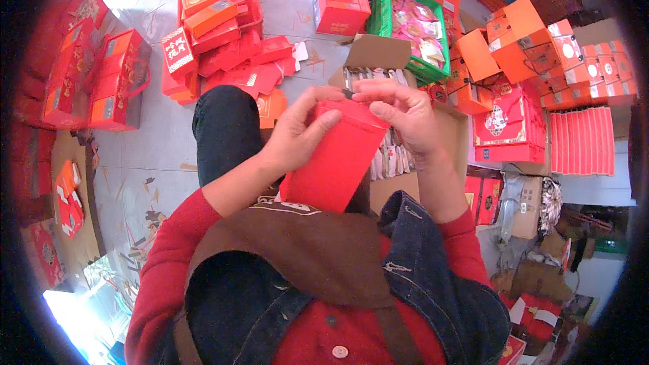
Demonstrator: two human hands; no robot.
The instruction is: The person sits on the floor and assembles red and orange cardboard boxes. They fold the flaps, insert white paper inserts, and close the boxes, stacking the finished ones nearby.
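**Red box in hand, top end being worked**

Head view: we hold a flat red box point(336, 159) over our lap. Left hand point(297, 132) grips its left edge, thumb across the face. Right hand point(402, 111) pinches the top corner, fingers closed on sth small and dark; can't tell what.

Progress, our guess: box looks flat, unfilled. Behind it, a carton point(378, 54) of packets; left of the box, a pile of red boxes point(223, 40). Most work looks left.

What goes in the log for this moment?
left hand: holds red box | right hand: pinches its top | behind: green crate
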